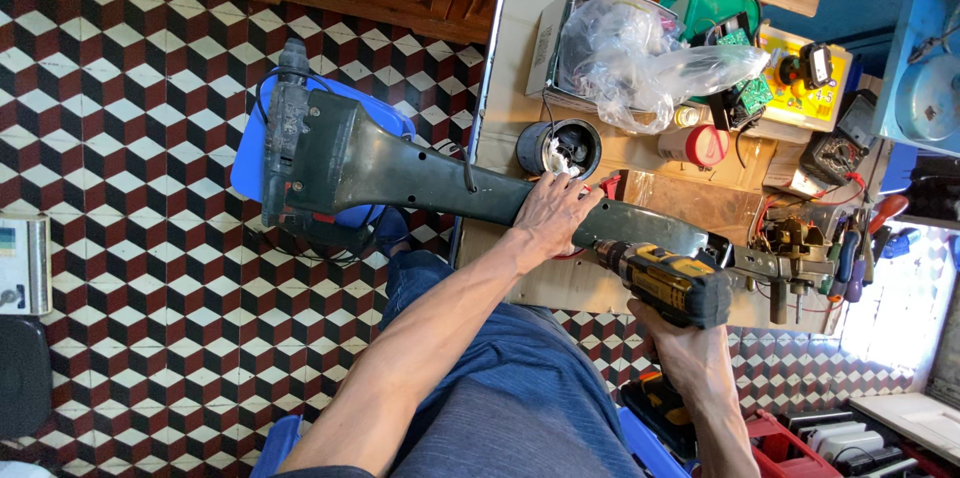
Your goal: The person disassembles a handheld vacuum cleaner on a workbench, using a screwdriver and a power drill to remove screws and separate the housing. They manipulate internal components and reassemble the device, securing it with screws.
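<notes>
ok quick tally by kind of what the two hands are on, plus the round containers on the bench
long dark green tool housing, under the left hand: 1
yellow and black cordless drill, in the right hand: 1
round containers, a black tub and a red-lidded jar: 2
total: 4

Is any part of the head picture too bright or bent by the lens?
Head view: daylight overexposes the lower right edge by the screwdrivers; the plastic bag shows glare; floor tiles curve from wide-angle distortion; left hand, right hand and drill stay sharp.
</notes>
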